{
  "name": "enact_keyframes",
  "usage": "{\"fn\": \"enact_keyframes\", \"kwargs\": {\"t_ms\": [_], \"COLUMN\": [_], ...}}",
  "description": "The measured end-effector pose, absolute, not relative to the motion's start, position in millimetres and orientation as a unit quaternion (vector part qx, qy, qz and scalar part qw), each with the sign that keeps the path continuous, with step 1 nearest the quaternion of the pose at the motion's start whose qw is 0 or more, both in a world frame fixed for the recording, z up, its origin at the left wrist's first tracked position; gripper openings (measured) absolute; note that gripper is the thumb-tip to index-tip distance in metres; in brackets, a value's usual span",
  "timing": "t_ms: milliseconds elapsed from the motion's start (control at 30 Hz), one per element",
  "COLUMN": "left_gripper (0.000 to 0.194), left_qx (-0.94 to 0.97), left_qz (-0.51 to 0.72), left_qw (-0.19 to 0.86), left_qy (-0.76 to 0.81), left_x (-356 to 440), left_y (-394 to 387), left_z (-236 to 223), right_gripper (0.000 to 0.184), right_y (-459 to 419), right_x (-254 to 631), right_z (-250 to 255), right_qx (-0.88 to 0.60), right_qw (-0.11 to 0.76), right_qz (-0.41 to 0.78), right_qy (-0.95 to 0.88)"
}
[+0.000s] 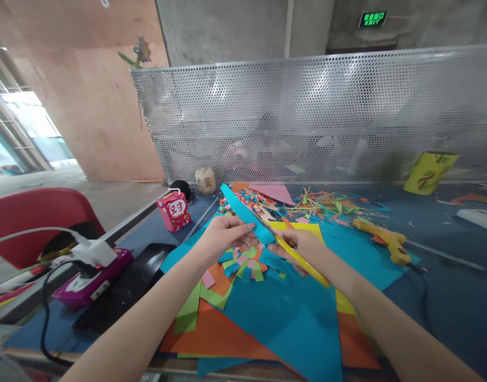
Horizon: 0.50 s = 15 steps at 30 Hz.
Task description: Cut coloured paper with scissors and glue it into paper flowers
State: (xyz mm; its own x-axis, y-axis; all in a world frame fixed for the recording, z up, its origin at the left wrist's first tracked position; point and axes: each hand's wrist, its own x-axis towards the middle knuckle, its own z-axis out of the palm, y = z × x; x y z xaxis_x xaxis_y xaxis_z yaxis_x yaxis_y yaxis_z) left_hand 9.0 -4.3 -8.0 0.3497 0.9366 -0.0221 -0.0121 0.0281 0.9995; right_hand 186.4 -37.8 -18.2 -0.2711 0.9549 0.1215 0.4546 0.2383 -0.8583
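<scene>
My left hand (231, 233) pinches a blue paper strip (241, 208) that slants up and to the left. In my right hand (301, 245) are yellow-handled scissors (307, 263), their blades lying along the strip's lower end. Below both hands is a loose pile of small cut pieces (245, 265) in green, pink, orange and blue. Large sheets lie under it, among them a blue sheet (287, 313) and an orange sheet (223, 329). Part of the scissor blades is hidden behind the strip and my fingers.
A yellow glue gun (382, 240) lies at the right, its cord trailing forward. Behind my hands are heaps of paper scraps (326, 204). A red drink carton (174, 210), a black phone or tablet (124, 286) and a purple power strip (94, 281) sit left. A perforated metal screen (307, 116) stands behind.
</scene>
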Motion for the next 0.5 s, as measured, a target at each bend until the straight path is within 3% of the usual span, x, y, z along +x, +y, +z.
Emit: {"fn": "enact_keyframes", "kwargs": {"t_ms": [500], "left_gripper": [0.016], "left_qx": [0.57], "left_qz": [0.39], "left_qw": [0.594], "left_qy": [0.412], "left_x": [14], "left_y": [-5], "left_z": [-19], "right_gripper": [0.034], "right_y": [-35], "right_x": [182], "right_z": [-21], "right_qx": [-0.58], "right_qw": [0.273], "right_qz": [0.324], "right_qy": [-0.696]}}
